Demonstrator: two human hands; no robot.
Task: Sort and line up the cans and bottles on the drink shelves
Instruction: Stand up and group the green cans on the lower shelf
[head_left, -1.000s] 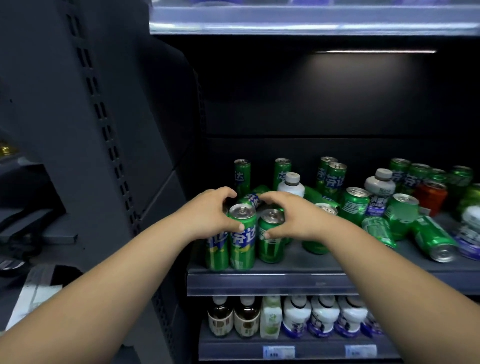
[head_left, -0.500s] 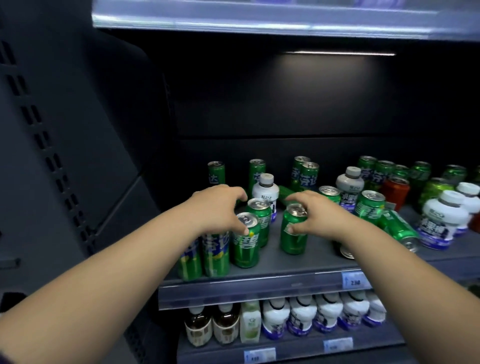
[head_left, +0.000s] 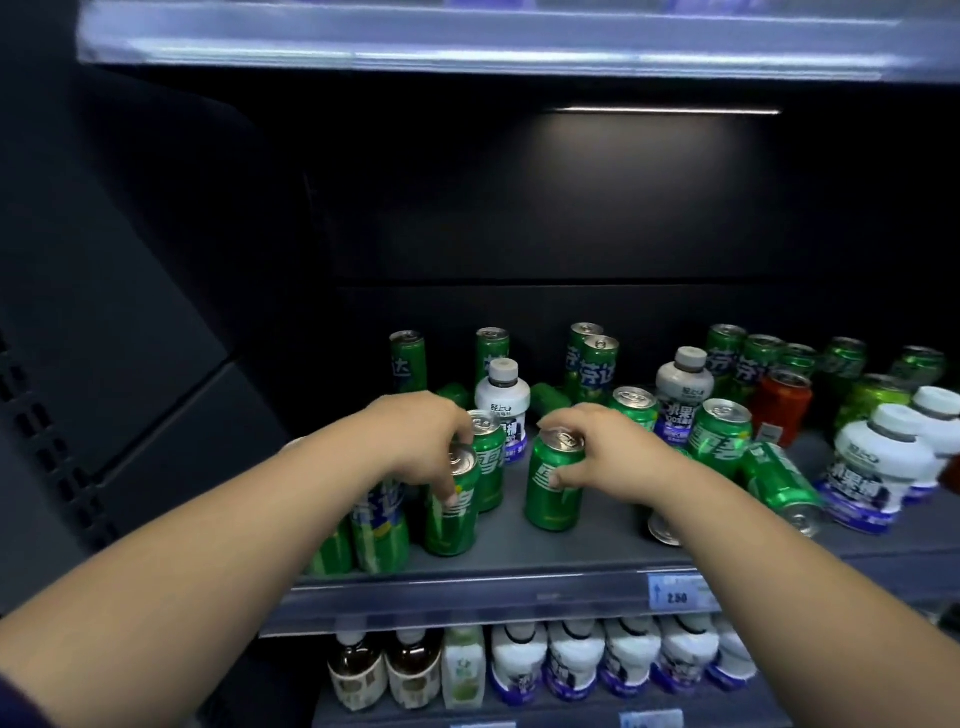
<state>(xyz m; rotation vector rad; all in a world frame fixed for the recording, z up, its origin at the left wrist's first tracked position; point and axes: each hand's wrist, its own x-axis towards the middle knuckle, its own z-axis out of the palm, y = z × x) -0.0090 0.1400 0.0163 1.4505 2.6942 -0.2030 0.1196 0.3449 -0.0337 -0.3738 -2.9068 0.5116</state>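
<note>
Behind the shelf edge (head_left: 467, 597), left hand (head_left: 421, 441) and right hand (head_left: 602, 457) grip cans (head_left: 556, 506) standing apart.

The left hand (head_left: 421, 441) grips an upright green can (head_left: 451, 514) by its top, front-left of the white bottle (head_left: 503, 395). The right hand (head_left: 602, 452) holds a second can (head_left: 553, 488), also upright, front-right of that bottle. Both stand apart on the shelf (head_left: 519, 553). A third can (head_left: 488, 457) stands just before the bottle (close behind the first). Well right of the bottle stands a red can (head_left: 782, 405), and front-right of the bottle a fallen can (head_left: 782, 486) lies on its side.
</note>
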